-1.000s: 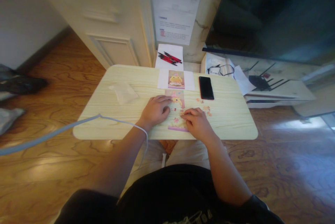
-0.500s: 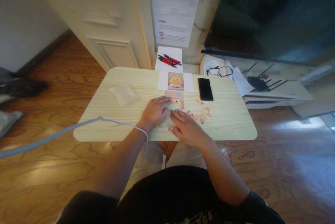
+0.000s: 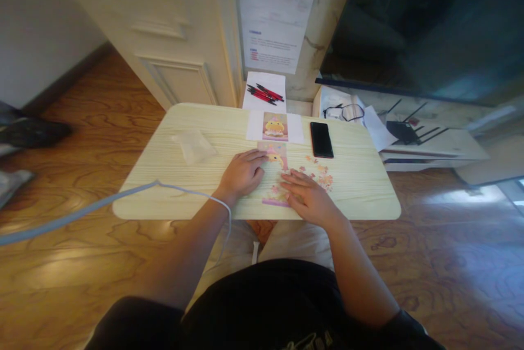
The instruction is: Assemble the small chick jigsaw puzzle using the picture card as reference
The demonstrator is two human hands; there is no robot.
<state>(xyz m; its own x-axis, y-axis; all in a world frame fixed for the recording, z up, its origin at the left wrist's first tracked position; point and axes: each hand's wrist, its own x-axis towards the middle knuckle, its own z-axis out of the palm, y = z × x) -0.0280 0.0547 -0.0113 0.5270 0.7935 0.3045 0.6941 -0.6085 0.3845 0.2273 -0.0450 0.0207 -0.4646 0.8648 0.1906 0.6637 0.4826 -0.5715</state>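
Note:
A partly joined jigsaw puzzle (image 3: 278, 149) with a yellow figure on pink lies near the middle of the table. My left hand (image 3: 243, 173) rests palm down at its left side, fingers stretched onto its edge. My right hand (image 3: 308, 197) lies low over the tabletop below and right of the puzzle, fingers extended and thumb apart. Loose puzzle pieces (image 3: 325, 179) are scattered beside and beyond its fingers. A purple strip of joined pieces (image 3: 275, 202) sits near the front edge, left of my right thumb. Whatever lies under the right fingers is hidden.
Above the puzzle, a printed picture (image 3: 275, 126) shows the same yellow figure. A black phone (image 3: 321, 140) lies to its right, a translucent bag (image 3: 195, 147) to the left. Red pens (image 3: 265, 94) rest on paper behind the table (image 3: 164, 197). A grey cable (image 3: 102, 205) crosses the left side.
My right hand has slid to the right, away from my left hand, uncovering the purple strip. Some loose pieces have shifted right and spread. My left hand stays in place.

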